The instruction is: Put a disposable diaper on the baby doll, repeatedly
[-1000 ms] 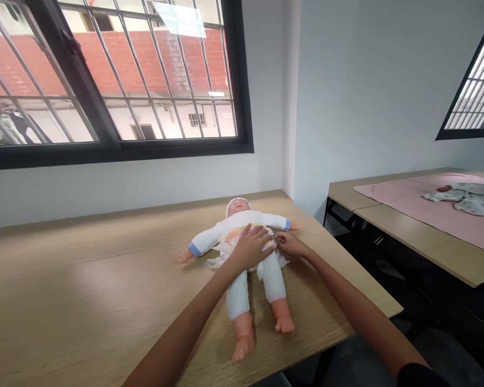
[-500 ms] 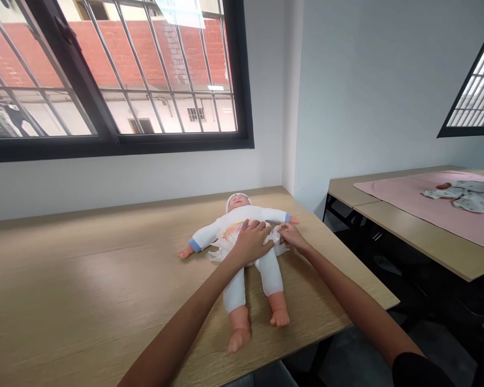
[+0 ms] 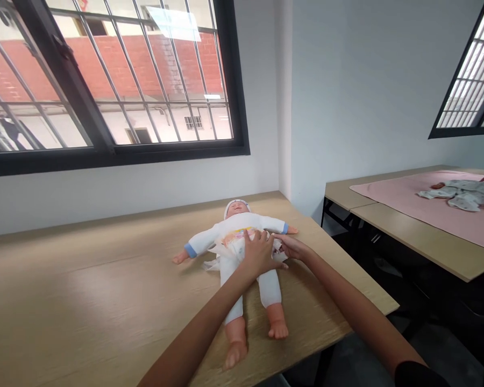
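Note:
A baby doll (image 3: 237,228) in a white suit with blue cuffs lies on its back on the wooden table (image 3: 84,290), head toward the window. A white diaper (image 3: 228,248) with a coloured print is wrapped round its waist. My left hand (image 3: 260,251) lies on the diaper at the doll's belly, fingers together and slightly bent. Just to its right, my right hand (image 3: 291,247) touches the diaper's side at the doll's hip, and its fingertips are partly hidden behind the left hand.
A second table (image 3: 411,231) stands to the right across a gap, with a pink cloth (image 3: 419,207) and another clothed doll (image 3: 463,193) on it. A barred window (image 3: 108,80) runs along the wall behind. The table's front edge is near the doll's feet.
My left hand has slid slightly right and down over the diaper. My right hand has moved in closer to it at the doll's hip. The camera has shifted a little.

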Available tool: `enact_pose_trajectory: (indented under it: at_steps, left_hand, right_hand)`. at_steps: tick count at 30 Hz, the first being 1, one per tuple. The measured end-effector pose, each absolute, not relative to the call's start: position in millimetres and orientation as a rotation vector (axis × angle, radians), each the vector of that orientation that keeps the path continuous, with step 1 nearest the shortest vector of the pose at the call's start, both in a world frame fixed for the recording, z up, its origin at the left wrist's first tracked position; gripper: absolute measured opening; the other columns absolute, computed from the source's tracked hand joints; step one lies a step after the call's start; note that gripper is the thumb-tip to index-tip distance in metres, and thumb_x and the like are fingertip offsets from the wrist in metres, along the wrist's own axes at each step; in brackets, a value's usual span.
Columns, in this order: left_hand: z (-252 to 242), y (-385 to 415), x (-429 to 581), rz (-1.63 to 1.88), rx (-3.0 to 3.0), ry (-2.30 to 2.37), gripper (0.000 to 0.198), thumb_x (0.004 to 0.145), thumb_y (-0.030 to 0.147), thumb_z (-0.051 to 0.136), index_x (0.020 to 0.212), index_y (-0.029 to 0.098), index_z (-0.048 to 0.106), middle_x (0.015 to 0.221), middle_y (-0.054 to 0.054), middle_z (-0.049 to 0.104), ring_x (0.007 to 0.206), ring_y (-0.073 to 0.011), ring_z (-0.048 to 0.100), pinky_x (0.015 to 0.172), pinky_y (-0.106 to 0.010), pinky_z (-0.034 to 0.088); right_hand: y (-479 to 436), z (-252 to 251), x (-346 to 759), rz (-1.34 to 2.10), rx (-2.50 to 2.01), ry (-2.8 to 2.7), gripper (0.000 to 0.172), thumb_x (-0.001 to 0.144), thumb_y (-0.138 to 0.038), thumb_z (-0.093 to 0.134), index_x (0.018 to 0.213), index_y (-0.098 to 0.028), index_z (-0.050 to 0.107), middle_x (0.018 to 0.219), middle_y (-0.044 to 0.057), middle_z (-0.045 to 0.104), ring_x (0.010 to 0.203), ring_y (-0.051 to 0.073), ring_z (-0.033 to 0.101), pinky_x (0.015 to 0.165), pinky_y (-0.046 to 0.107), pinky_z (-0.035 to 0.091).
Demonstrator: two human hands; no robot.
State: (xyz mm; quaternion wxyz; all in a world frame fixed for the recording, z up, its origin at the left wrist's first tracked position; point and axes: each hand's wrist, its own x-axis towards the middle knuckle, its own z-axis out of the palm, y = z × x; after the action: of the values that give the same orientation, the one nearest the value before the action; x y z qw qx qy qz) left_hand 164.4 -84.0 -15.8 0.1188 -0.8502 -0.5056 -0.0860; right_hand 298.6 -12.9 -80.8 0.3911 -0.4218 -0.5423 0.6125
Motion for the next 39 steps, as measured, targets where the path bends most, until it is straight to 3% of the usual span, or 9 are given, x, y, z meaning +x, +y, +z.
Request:
enact_pose_trajectory:
  at_steps: [4, 7, 10, 14, 20, 27, 33, 36, 39]
  left_hand:
    - [-13.8, -74.7, 169.0, -0.244, -2.418, -1.545, 0.029, 0.08, 0.029, 0.056, 0.106, 0.016, 0.063, 0.109, -0.015, 0.062, 0.106, -0.0346, 0.051, 0.092, -0.059, 0.033]
    - [-13.0, -64.9, 164.0, -0.282, -2.407, -1.573, 0.025, 0.081, 0.017, 0.047, 0.098, 0.017, 0.065, 0.103, -0.013, 0.063, 0.102, -0.0312, 0.052, 0.085, -0.052, 0.036]
    - [-14.4, -58.2, 157.8, -0.348, -2.421, -1.597, 0.023, 0.084, 0.02, 0.043, 0.087, 0.018, 0.066, 0.101, -0.011, 0.064, 0.1, -0.029, 0.052, 0.083, -0.049, 0.036]
    - [-16.3, -55.6, 155.4, -0.379, -2.425, -1.639, 0.026, 0.086, 0.021, 0.04, 0.081, 0.017, 0.066, 0.1, -0.011, 0.064, 0.1, -0.0285, 0.052, 0.083, -0.048, 0.035]
    - [-14.9, -57.6, 157.0, -0.343, -2.412, -1.678, 0.028, 0.088, 0.019, 0.037, 0.086, 0.016, 0.065, 0.103, -0.012, 0.064, 0.104, -0.0284, 0.051, 0.085, -0.047, 0.035]
    - [-16.7, -56.3, 156.1, -0.419, -2.363, -1.671, 0.031, 0.093, 0.021, 0.034, 0.092, 0.016, 0.064, 0.099, -0.011, 0.064, 0.102, -0.0268, 0.053, 0.087, -0.045, 0.033]
    - [-12.6, -58.5, 157.5, -0.444, -2.372, -1.695, 0.033, 0.095, 0.021, 0.03, 0.09, 0.017, 0.062, 0.098, -0.01, 0.065, 0.101, -0.0255, 0.054, 0.087, -0.044, 0.032]
    - [-11.0, -59.9, 158.5, -0.51, -2.335, -1.718, 0.033, 0.097, 0.031, 0.031, 0.092, 0.015, 0.06, 0.094, -0.01, 0.066, 0.1, -0.0261, 0.054, 0.087, -0.044, 0.032]
    - [-10.0, -61.7, 158.2, -0.45, -2.376, -1.695, 0.033, 0.09, 0.044, 0.046, 0.089, 0.014, 0.059, 0.095, -0.011, 0.065, 0.101, -0.0276, 0.053, 0.087, -0.044, 0.032]
  right_hand:
    - [-10.5, -75.8, 306.4, 1.778, -1.057, -1.281, 0.025, 0.088, -0.032, 0.047, 0.071, -0.016, 0.056, 0.058, 0.002, 0.057, 0.051, 0.012, 0.05, 0.053, 0.024, 0.043]
    - [-9.7, -71.4, 313.1, 1.848, -1.001, -1.171, 0.023, 0.088, -0.031, 0.048, 0.074, -0.016, 0.058, 0.064, 0.003, 0.061, 0.056, 0.012, 0.055, 0.057, 0.023, 0.045]
    - [-12.0, -66.7, 318.0, 1.821, -0.868, -1.086, 0.009, 0.081, -0.024, 0.059, 0.085, -0.015, 0.061, 0.076, 0.004, 0.065, 0.063, 0.011, 0.058, 0.062, 0.022, 0.047]
    - [-16.7, -66.0, 318.3, 1.68, -0.824, -1.178, 0.027, 0.069, -0.015, 0.073, 0.093, -0.016, 0.06, 0.085, 0.002, 0.064, 0.073, 0.01, 0.059, 0.068, 0.02, 0.047]
    - [-13.0, -77.8, 315.0, 1.642, -0.832, -1.26, 0.039, 0.067, -0.025, 0.079, 0.101, -0.017, 0.061, 0.087, 0.002, 0.063, 0.073, 0.01, 0.057, 0.062, 0.02, 0.044]
    - [-9.7, -79.2, 314.6, 1.641, -0.717, -1.378, 0.036, 0.058, -0.03, 0.084, 0.082, -0.014, 0.062, 0.079, -0.001, 0.062, 0.074, 0.01, 0.055, 0.072, 0.024, 0.042]
    - [-13.3, -77.2, 313.6, 1.701, -0.695, -1.315, 0.035, 0.062, -0.032, 0.083, 0.084, -0.015, 0.062, 0.082, 0.0, 0.062, 0.076, 0.011, 0.057, 0.075, 0.026, 0.045]
    - [-14.0, -78.7, 311.5, 1.706, -0.709, -1.275, 0.036, 0.063, -0.033, 0.082, 0.086, -0.016, 0.061, 0.083, 0.0, 0.062, 0.073, 0.011, 0.059, 0.073, 0.026, 0.048]
    - [-14.0, -79.5, 308.9, 1.693, -0.718, -1.239, 0.037, 0.063, -0.031, 0.082, 0.086, -0.016, 0.059, 0.082, 0.001, 0.063, 0.071, 0.01, 0.06, 0.071, 0.024, 0.05]
